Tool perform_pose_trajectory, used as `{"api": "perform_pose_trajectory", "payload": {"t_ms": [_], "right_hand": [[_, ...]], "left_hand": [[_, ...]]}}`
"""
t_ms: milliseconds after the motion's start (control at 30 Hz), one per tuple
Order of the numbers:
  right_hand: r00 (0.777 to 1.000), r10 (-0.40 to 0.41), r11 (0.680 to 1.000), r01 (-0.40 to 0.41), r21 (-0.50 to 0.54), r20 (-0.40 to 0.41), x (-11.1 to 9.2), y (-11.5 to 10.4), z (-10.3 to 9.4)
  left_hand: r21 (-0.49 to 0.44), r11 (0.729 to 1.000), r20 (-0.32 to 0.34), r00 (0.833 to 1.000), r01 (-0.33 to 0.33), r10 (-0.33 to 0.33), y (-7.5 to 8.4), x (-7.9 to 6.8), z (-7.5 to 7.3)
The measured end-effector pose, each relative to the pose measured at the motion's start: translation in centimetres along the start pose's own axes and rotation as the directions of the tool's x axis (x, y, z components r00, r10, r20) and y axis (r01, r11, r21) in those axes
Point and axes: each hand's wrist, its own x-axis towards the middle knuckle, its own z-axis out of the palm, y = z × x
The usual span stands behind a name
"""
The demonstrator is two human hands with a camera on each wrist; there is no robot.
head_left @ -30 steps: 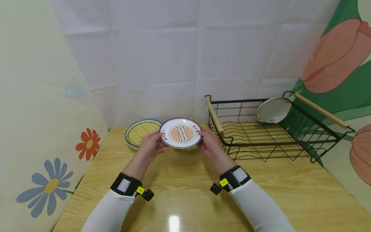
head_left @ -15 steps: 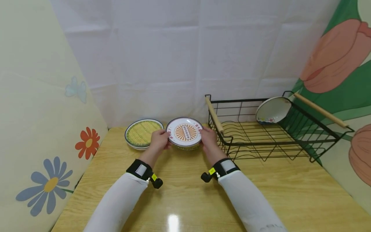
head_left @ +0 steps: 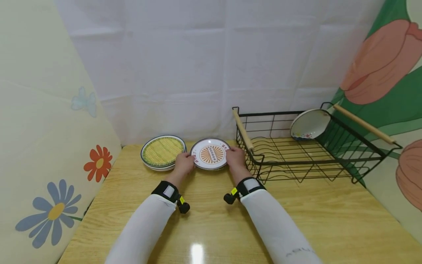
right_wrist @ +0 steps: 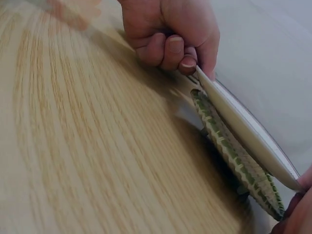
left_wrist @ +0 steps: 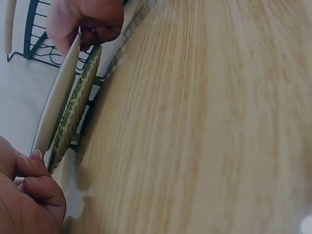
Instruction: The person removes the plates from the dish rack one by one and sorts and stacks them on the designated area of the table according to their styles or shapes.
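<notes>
A round white plate [head_left: 211, 154] with an orange sunburst and red lettering is between my hands. My left hand [head_left: 184, 164] pinches its left rim; my right hand [head_left: 236, 158] holds the right rim. Beneath the plate, both wrist views show a round mat-like piece [left_wrist: 75, 114] with a green-and-cream ribbed edge and dark feet on the tabletop. In the right wrist view a narrow, wedge-shaped gap separates the plate from this ribbed piece [right_wrist: 234, 156]. From the head view the plate hides nearly all of it.
Left of my left hand, a stack of plates [head_left: 163, 152] has a yellow, green-edged round surface on top. A black wire dish rack [head_left: 306, 163] with wooden handles stands at right, holding a tilted white bowl [head_left: 311, 124]. Behind hangs a white cloth [head_left: 174, 73].
Both hands have carried the white plate slightly right, then lowered it toward the ribbed piece. The left hand has shifted right, away from the stack. Rack and bowl stay put.
</notes>
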Motion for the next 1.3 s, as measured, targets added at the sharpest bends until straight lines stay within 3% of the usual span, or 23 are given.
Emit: {"api": "perform_pose_trajectory", "payload": {"t_ms": [300,567,833,1300], "right_hand": [[0.997,-0.052,0.976,0.039,-0.213,-0.054,0.2,0.8,0.0],[0.997,-0.077,0.955,0.068,-0.287,-0.021,-0.2,1.4,0.1],[0.993,-0.116,0.932,0.12,-0.343,0.032,-0.5,1.5,-0.3],[0.988,-0.138,0.904,0.156,-0.399,0.072,0.3,1.3,0.0]], "left_hand": [[0.154,0.981,-0.081,0.988,-0.115,0.129,-0.6,0.1,1.1],[0.193,0.976,-0.115,0.985,-0.102,0.126,-0.8,0.0,1.7],[0.207,0.973,-0.105,0.987,-0.098,0.121,-0.5,-0.4,1.6],[0.178,0.98,-0.108,0.989,-0.083,0.104,0.0,-0.6,1.3]]}}
